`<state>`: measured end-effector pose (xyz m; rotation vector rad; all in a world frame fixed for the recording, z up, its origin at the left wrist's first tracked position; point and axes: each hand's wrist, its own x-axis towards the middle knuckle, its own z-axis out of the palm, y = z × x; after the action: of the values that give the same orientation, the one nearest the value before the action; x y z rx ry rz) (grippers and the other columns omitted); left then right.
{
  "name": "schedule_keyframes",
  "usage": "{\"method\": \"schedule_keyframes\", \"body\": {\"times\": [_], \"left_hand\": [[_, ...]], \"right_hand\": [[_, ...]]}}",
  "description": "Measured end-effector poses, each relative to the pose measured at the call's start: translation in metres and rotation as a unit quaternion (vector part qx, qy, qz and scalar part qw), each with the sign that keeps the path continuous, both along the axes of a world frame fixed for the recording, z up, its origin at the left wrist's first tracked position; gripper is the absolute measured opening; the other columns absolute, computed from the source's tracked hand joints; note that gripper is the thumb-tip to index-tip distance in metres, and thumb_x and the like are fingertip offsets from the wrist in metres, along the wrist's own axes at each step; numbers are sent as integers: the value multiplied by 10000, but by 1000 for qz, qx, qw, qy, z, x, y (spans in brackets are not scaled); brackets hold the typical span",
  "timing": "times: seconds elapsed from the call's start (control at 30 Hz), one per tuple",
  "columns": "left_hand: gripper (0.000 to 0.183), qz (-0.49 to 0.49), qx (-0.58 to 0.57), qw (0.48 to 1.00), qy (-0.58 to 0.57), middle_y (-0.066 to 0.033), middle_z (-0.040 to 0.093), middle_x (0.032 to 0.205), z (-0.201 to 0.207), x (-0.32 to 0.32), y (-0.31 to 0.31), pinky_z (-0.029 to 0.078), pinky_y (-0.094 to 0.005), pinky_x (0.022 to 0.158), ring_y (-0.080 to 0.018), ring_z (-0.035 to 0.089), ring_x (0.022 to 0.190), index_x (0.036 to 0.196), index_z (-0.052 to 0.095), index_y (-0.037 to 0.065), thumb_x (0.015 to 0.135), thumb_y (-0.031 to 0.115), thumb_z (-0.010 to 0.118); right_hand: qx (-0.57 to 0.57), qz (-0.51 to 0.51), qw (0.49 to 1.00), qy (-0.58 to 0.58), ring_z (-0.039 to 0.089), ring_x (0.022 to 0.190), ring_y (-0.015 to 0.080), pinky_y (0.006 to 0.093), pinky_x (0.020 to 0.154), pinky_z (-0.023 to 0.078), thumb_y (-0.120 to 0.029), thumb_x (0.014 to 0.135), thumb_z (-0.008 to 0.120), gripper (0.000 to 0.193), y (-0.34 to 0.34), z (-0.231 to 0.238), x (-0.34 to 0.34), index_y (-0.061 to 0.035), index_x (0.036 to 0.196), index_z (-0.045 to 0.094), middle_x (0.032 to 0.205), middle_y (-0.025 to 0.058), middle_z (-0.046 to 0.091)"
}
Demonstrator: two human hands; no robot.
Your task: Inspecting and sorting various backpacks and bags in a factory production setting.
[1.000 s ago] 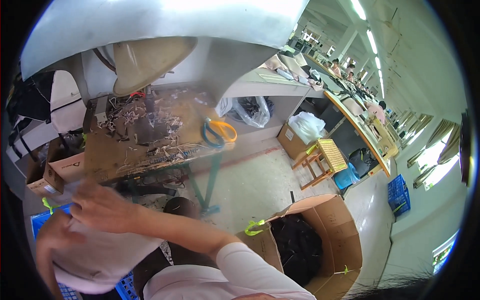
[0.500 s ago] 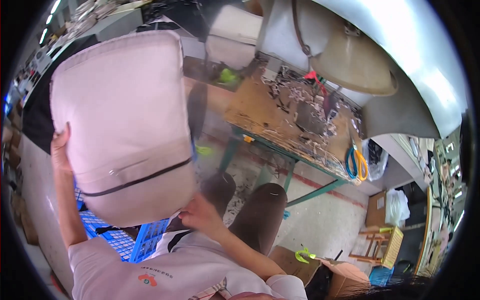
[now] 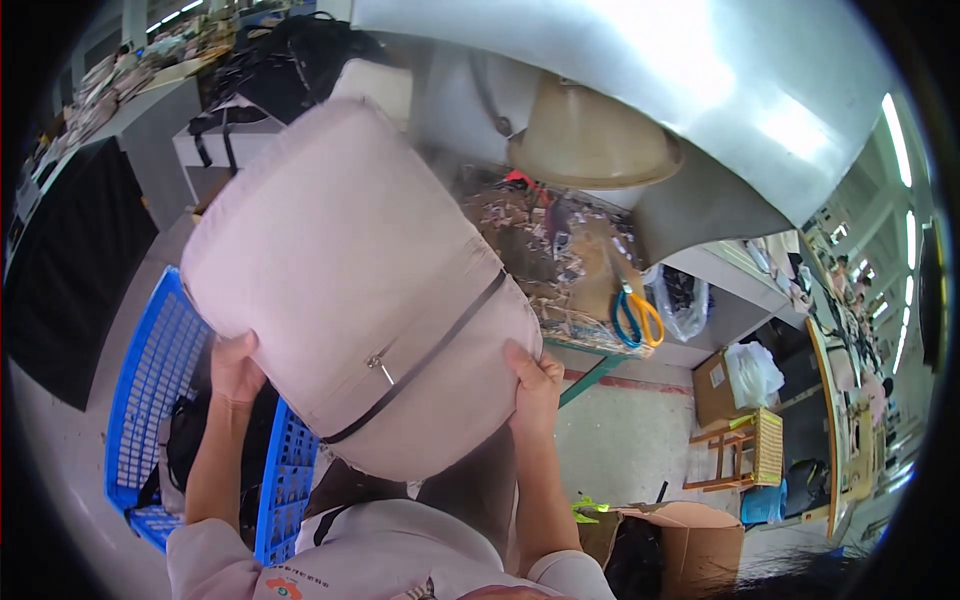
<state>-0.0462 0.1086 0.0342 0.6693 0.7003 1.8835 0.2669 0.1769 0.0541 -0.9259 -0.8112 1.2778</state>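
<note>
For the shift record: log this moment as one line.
left hand: grips bag's lower left | right hand: grips bag's lower right | pink bag: held up, dark zipper showing | below: blue crate | workbench: scissors

Matt pink cloth bag [image 3: 350, 280], blue plastic crate [image 3: 150, 370]

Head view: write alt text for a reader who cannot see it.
A person holds up a pale pink padded bag with a dark zipper, left hand and right hand gripping its lower sides, above a blue crate beside a cluttered workbench with scissors.
</note>
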Motion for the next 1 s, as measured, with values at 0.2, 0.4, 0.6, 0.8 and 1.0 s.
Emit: {"method": "schedule_keyframes", "body": {"times": [0.2,0.4,0.6,0.8,1.0], "left_hand": [[597,-53,0,996,-69,-110,536,1107,-20,30,28,407,-372,910,-256,512,1026,1154,445,-3,623,28,715],[557,-66,-15,994,-86,-106,542,1095,-26,35,41,408,-359,918,-243,515,1024,1143,452,-3,641,-7,693],[528,-70,-32,992,-104,-106,543,1091,-29,41,47,416,-357,912,-236,522,1015,1140,453,-4,660,-24,672],[525,-85,-33,989,-117,-102,545,1092,-36,45,52,408,-360,917,-236,518,1021,1141,454,-2,663,-20,669],[535,-100,-37,986,-127,-97,536,1113,-43,47,54,398,-371,924,-240,510,1033,1153,457,24,663,-15,668]], "right_hand": [[30,13,999,-32,549,693,123,248,662,432,-97,720,630,223,29,-8,33,60,875,596,814,61,603],[40,-10,999,2,561,552,110,223,531,446,-87,708,657,140,41,-8,40,30,773,616,710,62,621],[19,-22,999,-13,564,560,116,222,550,445,-86,706,655,136,50,-13,47,26,774,619,713,62,622],[30,-18,999,-37,519,564,83,209,552,410,-59,701,632,89,54,-13,55,9,748,600,713,29,595],[29,-13,999,-32,526,601,80,199,580,410,-47,710,618,94,50,-8,56,12,781,607,722,24,596]]}}
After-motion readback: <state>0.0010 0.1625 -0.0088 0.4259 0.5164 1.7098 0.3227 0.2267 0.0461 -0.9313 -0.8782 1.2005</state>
